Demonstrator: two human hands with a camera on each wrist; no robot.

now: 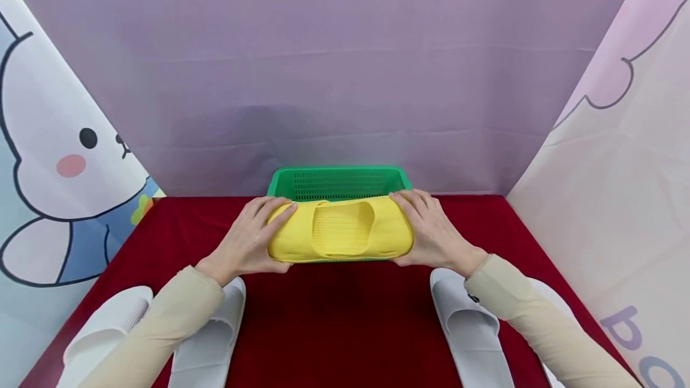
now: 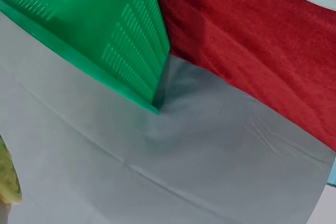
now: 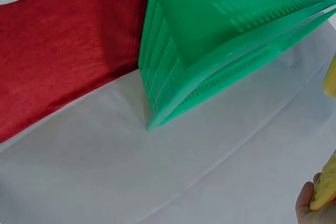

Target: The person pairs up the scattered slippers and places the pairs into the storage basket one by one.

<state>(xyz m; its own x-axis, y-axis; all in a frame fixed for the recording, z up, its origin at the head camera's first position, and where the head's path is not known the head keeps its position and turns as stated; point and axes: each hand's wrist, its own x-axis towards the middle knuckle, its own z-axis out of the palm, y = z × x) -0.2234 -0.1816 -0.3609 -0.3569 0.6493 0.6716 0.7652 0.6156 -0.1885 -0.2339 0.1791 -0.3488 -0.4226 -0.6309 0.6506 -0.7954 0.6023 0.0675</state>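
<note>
A pair of yellow slippers [image 1: 293,235], seemingly fitted together with an upper at each end, is held crosswise in front of a green plastic basket [image 1: 339,170] in the head view. My left hand [image 1: 252,239] grips the left end, fingers over the top and thumb below. The right end is gripped by my right hand [image 1: 435,235] in the same way. Behind the slippers, the basket's near part is hidden. At its edge the left wrist view catches only a yellow sliver; in the right wrist view, fingertips [image 3: 303,202] touch yellow material.
White slippers lie on the red cloth on both sides: an outer left one [image 1: 102,334], an inner left one [image 1: 207,343], an inner right one [image 1: 477,340] and another partly under my right sleeve. A greyish-purple curtain [image 1: 345,76] hangs behind the basket; printed sheets flank the table.
</note>
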